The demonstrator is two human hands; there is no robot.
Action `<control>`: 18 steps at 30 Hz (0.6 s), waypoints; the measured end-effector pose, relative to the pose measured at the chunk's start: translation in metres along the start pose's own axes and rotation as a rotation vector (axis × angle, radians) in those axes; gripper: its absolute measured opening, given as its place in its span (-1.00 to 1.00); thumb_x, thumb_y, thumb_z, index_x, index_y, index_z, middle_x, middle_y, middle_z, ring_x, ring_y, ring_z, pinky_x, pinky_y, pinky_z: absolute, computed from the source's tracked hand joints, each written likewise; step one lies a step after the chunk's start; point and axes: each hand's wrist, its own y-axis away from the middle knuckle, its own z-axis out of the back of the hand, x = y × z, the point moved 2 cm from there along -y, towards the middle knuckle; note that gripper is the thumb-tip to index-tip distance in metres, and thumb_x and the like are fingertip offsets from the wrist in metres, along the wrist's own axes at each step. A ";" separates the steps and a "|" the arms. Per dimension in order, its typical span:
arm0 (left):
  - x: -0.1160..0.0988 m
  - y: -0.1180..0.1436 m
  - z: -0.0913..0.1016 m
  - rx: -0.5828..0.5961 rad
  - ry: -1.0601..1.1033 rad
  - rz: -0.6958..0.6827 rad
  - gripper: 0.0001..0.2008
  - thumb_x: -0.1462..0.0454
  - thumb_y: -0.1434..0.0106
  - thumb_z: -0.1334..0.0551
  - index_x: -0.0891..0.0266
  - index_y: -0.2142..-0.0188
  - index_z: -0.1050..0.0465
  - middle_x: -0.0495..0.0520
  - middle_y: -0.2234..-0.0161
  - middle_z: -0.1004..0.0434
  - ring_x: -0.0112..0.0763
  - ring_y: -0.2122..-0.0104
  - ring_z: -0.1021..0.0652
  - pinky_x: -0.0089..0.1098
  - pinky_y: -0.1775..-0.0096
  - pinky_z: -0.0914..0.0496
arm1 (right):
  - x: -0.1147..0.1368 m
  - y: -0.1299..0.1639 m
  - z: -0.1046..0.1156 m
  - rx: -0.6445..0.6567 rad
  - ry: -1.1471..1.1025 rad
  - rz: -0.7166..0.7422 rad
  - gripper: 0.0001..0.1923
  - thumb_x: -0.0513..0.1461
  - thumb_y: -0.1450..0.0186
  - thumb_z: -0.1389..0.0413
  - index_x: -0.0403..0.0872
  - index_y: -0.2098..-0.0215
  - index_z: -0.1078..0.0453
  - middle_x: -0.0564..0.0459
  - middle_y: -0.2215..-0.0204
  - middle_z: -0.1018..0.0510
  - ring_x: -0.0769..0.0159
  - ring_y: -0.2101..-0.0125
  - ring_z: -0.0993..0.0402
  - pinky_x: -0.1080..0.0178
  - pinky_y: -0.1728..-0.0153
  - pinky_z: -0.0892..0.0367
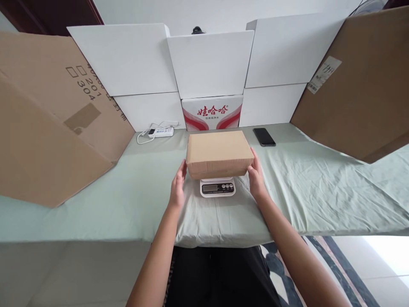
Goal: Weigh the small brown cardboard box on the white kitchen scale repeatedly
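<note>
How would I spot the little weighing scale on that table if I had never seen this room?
Start at the table covered with a pale green cloth and find the closed brown cardboard box at its middle, between the person's left hand and right hand. The small white digital scale sits under that box. Only it has a grey display and round buttons facing the person.

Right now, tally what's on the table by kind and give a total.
Brown boxes: 1, the box between the left hand and right hand
Scales: 1
Phones: 1
Power strips: 1
Total: 4
</note>
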 end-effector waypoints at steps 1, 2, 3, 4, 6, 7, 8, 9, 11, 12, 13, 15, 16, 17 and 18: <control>0.000 0.000 -0.002 0.034 -0.004 0.003 -0.09 -0.40 -0.42 -0.06 0.06 -0.50 -0.37 0.16 -0.59 -0.25 0.07 -0.61 -0.22 0.03 -0.61 -0.09 | 0.001 0.001 -0.002 0.013 0.013 0.010 -0.11 0.22 -0.40 -0.19 0.24 -0.60 -0.11 0.03 -0.60 -0.29 -0.08 -0.59 -0.18 -0.21 -0.63 -0.07; 0.000 0.000 -0.004 0.060 -0.011 0.006 -0.11 -0.39 -0.43 -0.07 0.07 -0.49 -0.39 0.16 -0.58 -0.28 0.08 -0.61 -0.23 0.04 -0.61 -0.09 | 0.002 0.001 -0.003 0.020 0.027 0.019 -0.09 0.22 -0.39 -0.20 0.23 -0.60 -0.11 0.02 -0.61 -0.27 -0.08 -0.59 -0.19 -0.19 -0.64 -0.05; -0.001 0.001 -0.006 0.076 -0.017 0.010 -0.12 -0.38 -0.43 -0.08 0.08 -0.47 -0.42 0.16 -0.58 -0.29 0.09 -0.61 -0.23 0.04 -0.61 -0.08 | 0.004 0.002 -0.004 0.024 0.041 0.024 -0.07 0.22 -0.38 -0.21 0.21 -0.61 -0.09 0.01 -0.62 -0.25 -0.09 -0.59 -0.18 -0.19 -0.64 -0.04; -0.002 0.001 -0.008 0.084 -0.017 0.018 -0.13 -0.38 -0.43 -0.09 0.08 -0.46 -0.43 0.16 -0.58 -0.30 0.10 -0.61 -0.23 0.05 -0.61 -0.08 | 0.005 0.003 -0.005 0.025 0.057 0.025 -0.03 0.23 -0.37 -0.23 0.21 -0.62 -0.06 0.00 -0.63 -0.23 -0.11 -0.59 -0.17 -0.20 -0.64 -0.03; -0.006 0.000 -0.010 0.088 -0.002 0.041 -0.12 -0.39 -0.41 -0.10 0.07 -0.45 -0.44 0.17 -0.57 -0.32 0.13 -0.59 -0.25 0.08 -0.59 -0.12 | 0.010 0.003 -0.005 0.027 0.085 0.023 0.01 0.25 -0.35 -0.23 0.22 -0.63 -0.01 0.00 -0.64 -0.19 -0.14 -0.59 -0.16 -0.23 -0.64 -0.02; -0.010 -0.001 -0.011 0.088 0.009 0.051 -0.12 -0.40 -0.41 -0.10 0.06 -0.45 -0.44 0.18 -0.56 -0.34 0.14 -0.58 -0.27 0.10 -0.58 -0.16 | 0.015 0.002 -0.005 0.032 0.098 0.028 0.01 0.26 -0.35 -0.23 0.24 -0.63 -0.01 0.01 -0.64 -0.19 -0.15 -0.59 -0.16 -0.24 -0.63 -0.04; -0.015 -0.003 -0.012 0.088 0.016 0.056 -0.13 -0.40 -0.40 -0.10 0.05 -0.44 -0.43 0.18 -0.54 -0.37 0.15 -0.57 -0.30 0.11 -0.56 -0.20 | 0.020 0.000 -0.004 0.038 0.109 0.040 -0.01 0.27 -0.36 -0.21 0.26 -0.62 -0.03 0.01 -0.63 -0.20 -0.16 -0.58 -0.18 -0.25 -0.62 -0.06; -0.021 -0.007 -0.013 0.082 0.017 0.054 -0.14 -0.40 -0.40 -0.12 0.04 -0.43 -0.44 0.19 -0.53 -0.39 0.16 -0.56 -0.32 0.12 -0.54 -0.24 | 0.027 -0.004 -0.004 0.045 0.120 0.060 -0.05 0.28 -0.37 -0.20 0.27 -0.60 -0.06 0.02 -0.61 -0.23 -0.17 -0.57 -0.19 -0.25 -0.61 -0.09; -0.035 -0.019 -0.014 0.065 0.011 0.040 -0.19 -0.38 -0.41 -0.15 0.03 -0.40 -0.47 0.18 -0.49 -0.46 0.16 -0.54 -0.36 0.11 -0.51 -0.29 | 0.041 -0.016 -0.004 0.055 0.143 0.111 -0.13 0.31 -0.39 -0.14 0.29 -0.56 -0.12 0.00 -0.57 -0.29 -0.19 -0.56 -0.20 -0.27 -0.57 -0.15; -0.041 -0.028 -0.015 0.061 0.014 0.033 -0.21 -0.37 -0.40 -0.16 0.02 -0.37 -0.49 0.17 -0.47 -0.49 0.15 -0.53 -0.38 0.10 -0.50 -0.31 | 0.047 -0.024 -0.005 0.055 0.161 0.133 -0.16 0.32 -0.41 -0.11 0.29 -0.54 -0.13 -0.01 -0.54 -0.31 -0.20 -0.55 -0.20 -0.28 -0.56 -0.18; -0.044 -0.039 -0.017 0.064 0.023 0.029 -0.23 -0.37 -0.40 -0.16 0.01 -0.33 -0.52 0.16 -0.45 -0.51 0.14 -0.52 -0.40 0.08 -0.49 -0.33 | 0.051 -0.034 -0.006 0.048 0.182 0.148 -0.18 0.32 -0.43 -0.08 0.29 -0.53 -0.13 -0.02 -0.52 -0.32 -0.21 -0.54 -0.21 -0.30 -0.54 -0.20; -0.044 -0.065 -0.024 0.078 0.063 0.027 -0.24 -0.39 -0.39 -0.16 0.02 -0.27 -0.54 0.15 -0.42 -0.54 0.11 -0.51 -0.41 0.03 -0.48 -0.36 | 0.053 -0.057 -0.013 0.005 0.226 0.169 -0.20 0.32 -0.44 -0.03 0.26 -0.52 -0.11 -0.04 -0.50 -0.32 -0.22 -0.53 -0.21 -0.32 -0.54 -0.18; -0.039 -0.079 -0.028 0.070 0.087 0.028 -0.24 -0.40 -0.39 -0.15 0.04 -0.24 -0.54 0.16 -0.41 -0.56 0.09 -0.51 -0.42 0.01 -0.47 -0.37 | 0.051 -0.069 -0.017 -0.027 0.242 0.179 -0.20 0.32 -0.44 -0.03 0.24 -0.51 -0.10 -0.05 -0.50 -0.31 -0.21 -0.53 -0.20 -0.32 -0.55 -0.16; -0.031 -0.092 -0.033 0.044 0.106 0.032 -0.23 -0.41 -0.38 -0.15 0.07 -0.22 -0.54 0.19 -0.40 -0.56 0.08 -0.51 -0.42 -0.01 -0.46 -0.38 | 0.046 -0.080 -0.023 -0.061 0.249 0.191 -0.19 0.32 -0.43 -0.04 0.21 -0.50 -0.10 -0.07 -0.49 -0.31 -0.21 -0.54 -0.17 -0.31 -0.57 -0.12; -0.021 -0.104 -0.037 0.012 0.125 0.036 -0.23 -0.41 -0.38 -0.15 0.10 -0.21 -0.52 0.22 -0.41 -0.54 0.07 -0.51 -0.42 -0.04 -0.46 -0.38 | 0.039 -0.090 -0.028 -0.089 0.246 0.199 -0.18 0.31 -0.41 -0.06 0.17 -0.48 -0.11 -0.10 -0.49 -0.31 -0.21 -0.55 -0.14 -0.30 -0.58 -0.08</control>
